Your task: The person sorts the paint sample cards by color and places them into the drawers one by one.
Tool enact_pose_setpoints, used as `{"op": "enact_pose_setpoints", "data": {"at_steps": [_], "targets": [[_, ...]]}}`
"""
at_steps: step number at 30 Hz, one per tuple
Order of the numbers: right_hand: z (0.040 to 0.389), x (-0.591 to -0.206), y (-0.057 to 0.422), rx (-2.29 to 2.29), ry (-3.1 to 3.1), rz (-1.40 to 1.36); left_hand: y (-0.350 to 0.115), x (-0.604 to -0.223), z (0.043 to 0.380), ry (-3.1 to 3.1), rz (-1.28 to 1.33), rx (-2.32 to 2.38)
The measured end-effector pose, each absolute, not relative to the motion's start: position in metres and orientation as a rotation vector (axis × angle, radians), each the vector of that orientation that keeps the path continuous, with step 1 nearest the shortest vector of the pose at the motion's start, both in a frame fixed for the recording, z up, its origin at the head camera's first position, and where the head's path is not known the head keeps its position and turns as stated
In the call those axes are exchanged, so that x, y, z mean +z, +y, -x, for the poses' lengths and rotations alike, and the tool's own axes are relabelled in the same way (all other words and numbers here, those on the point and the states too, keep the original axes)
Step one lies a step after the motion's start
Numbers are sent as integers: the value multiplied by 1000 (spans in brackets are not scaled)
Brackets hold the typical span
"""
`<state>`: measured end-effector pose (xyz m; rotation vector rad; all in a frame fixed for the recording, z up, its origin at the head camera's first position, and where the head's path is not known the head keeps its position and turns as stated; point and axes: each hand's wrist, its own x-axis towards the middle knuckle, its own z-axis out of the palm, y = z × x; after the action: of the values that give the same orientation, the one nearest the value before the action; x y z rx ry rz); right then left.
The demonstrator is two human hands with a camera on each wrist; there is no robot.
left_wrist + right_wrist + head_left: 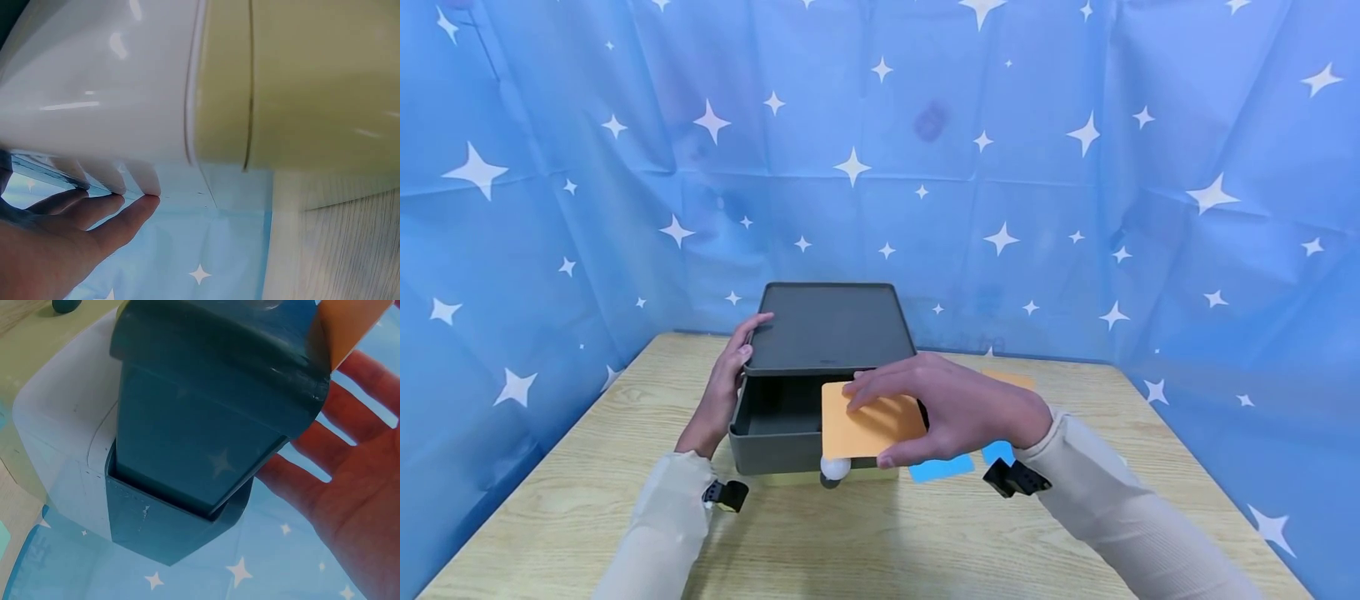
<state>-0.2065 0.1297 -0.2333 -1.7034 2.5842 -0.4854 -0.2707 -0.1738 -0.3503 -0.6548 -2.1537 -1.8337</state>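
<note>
My right hand (958, 400) pinches a square orange card (871, 429) between thumb and fingers, low over the pulled-out dark drawer (786, 408). The card's edge (356, 325) shows at the top corner of the right wrist view. My left hand (727, 379) rests against the left side of the drawer box (835, 329), with a finger at its dark top. Seen from the left wrist, the fingers reach out straight and their tips touch the box's glossy white side (100, 94). A white round knob (835, 469) sits at the drawer front, partly behind the card.
Blue cards (942, 468) lie on the wooden table (820, 550) right of the box, partly under my right wrist. Another orange card (1009, 379) lies behind that wrist. The box's lower part is yellow (325, 81). A blue star-patterned curtain (880, 167) hangs around the table.
</note>
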Motion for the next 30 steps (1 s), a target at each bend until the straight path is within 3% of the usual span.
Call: {"op": "enact_pose_setpoints", "data": {"at_steps": [30], "targets": [[235, -222, 185, -721, 2930, 1665, -175, -351, 272, -2155, 650, -1859]]}}
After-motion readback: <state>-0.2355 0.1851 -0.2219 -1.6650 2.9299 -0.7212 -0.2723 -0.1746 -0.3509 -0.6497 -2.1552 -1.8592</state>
